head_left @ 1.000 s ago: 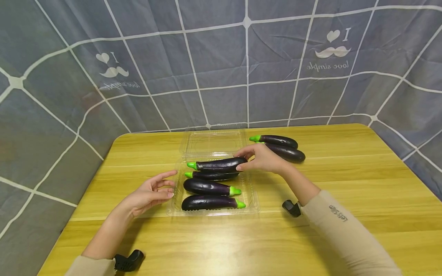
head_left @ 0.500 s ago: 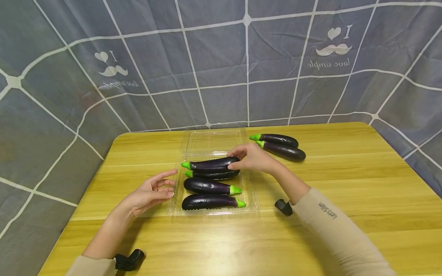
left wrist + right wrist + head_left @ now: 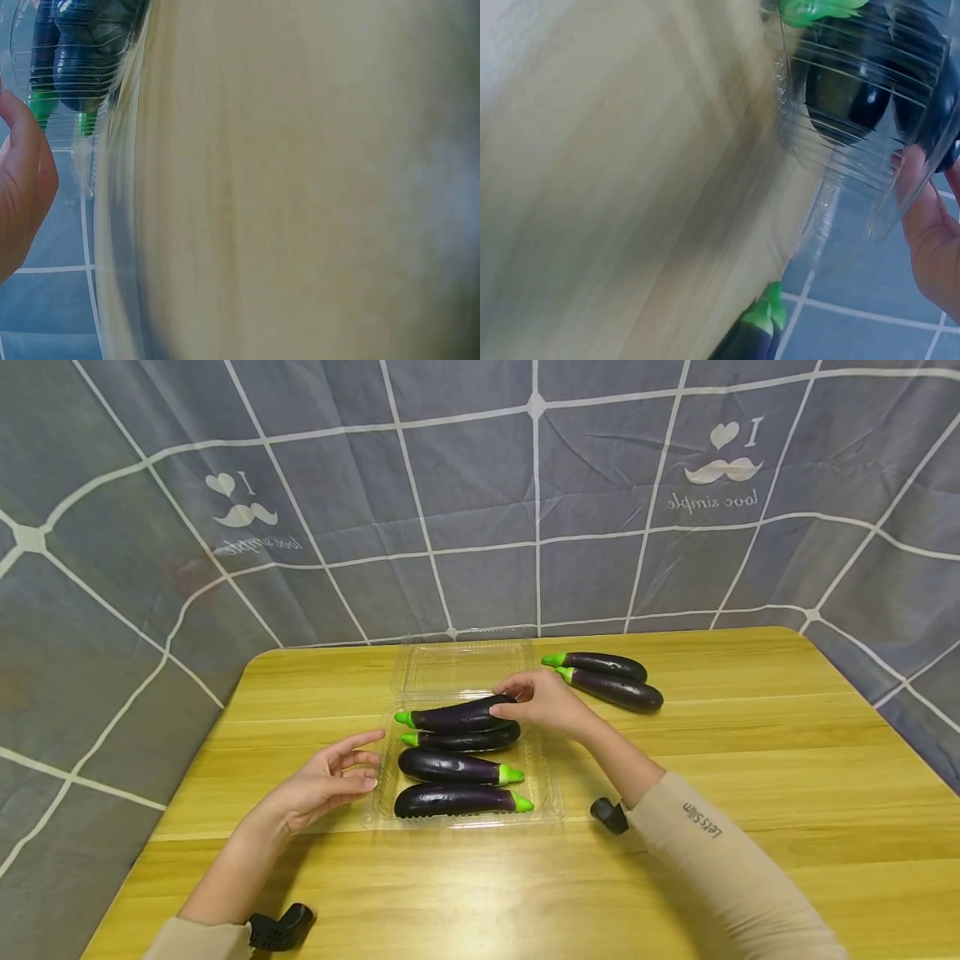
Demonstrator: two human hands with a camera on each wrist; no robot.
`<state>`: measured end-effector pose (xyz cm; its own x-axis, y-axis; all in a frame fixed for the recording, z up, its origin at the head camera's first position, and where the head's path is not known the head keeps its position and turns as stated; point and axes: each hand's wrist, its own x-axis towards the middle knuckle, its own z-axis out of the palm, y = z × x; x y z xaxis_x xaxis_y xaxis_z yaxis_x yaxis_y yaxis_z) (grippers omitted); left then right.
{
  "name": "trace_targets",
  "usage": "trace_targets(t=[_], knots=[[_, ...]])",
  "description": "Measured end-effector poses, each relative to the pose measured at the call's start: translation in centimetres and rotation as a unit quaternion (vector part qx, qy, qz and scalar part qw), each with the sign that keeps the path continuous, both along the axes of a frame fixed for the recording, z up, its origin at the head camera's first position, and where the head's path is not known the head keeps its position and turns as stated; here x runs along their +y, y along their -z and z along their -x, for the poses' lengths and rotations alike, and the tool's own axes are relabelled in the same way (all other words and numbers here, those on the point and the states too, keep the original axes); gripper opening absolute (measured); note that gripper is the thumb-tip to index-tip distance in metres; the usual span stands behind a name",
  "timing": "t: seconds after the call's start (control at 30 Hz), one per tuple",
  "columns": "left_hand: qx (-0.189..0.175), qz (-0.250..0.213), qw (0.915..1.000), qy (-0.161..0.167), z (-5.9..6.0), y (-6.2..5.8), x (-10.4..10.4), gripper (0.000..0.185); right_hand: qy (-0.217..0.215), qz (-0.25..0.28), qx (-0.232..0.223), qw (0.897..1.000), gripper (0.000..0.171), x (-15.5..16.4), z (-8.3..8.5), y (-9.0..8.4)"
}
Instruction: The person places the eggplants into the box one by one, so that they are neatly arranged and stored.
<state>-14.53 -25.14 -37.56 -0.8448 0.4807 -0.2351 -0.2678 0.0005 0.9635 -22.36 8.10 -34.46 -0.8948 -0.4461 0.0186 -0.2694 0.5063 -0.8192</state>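
My right hand (image 3: 546, 703) grips the thick end of a glossy dark eggplant (image 3: 453, 717), whose green stem points left. This eggplant lies at the back of an open clear plastic container (image 3: 551, 802), stem end tilted slightly toward me. In front of it in the container are a thinner eggplant (image 3: 468, 739) with its stem to the left and two more eggplants (image 3: 442, 766) with stems to the right. Beside the container's left wall, my left hand (image 3: 326, 781) has its fingers loosely bent around nothing. The left wrist view shows that hand (image 3: 26, 176) next to the ribbed clear wall.
Two more eggplants (image 3: 615, 689) lie side by side on the wooden table (image 3: 712, 735), right of the container's lid (image 3: 468, 664), which is folded back. Behind the table hangs a grey curtain (image 3: 480, 510) with white lines.
My right hand has moved left with the eggplant, which now lies farther left over the container; its thick end has shifted slightly back. My left hand has stayed in place.
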Motion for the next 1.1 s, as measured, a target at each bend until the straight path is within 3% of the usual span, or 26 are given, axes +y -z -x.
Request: trace_targets(t=[0.3,0.63,0.8,1.1], knots=[[-0.002,-0.001,1.0,0.002,-0.01,0.03,-0.03,0.069,0.009,0.007,-0.004,1.0,0.032,-0.13,-0.53,0.24],[-0.001,0.003,1.0,0.002,0.03,0.17,-0.12,0.068,0.03,0.033,-0.081,0.996,0.03,-0.23,-0.72,0.29],[-0.005,0.002,1.0,0.004,-0.04,0.2,-0.09,0.068,0.044,0.034,-0.082,0.995,0.029,-0.22,-0.6,0.43],[-0.004,0.0,1.0,0.0,0.07,-0.12,0.14,0.069,0.032,0.068,-0.092,0.993,0.028,0.01,-0.27,0.79]])
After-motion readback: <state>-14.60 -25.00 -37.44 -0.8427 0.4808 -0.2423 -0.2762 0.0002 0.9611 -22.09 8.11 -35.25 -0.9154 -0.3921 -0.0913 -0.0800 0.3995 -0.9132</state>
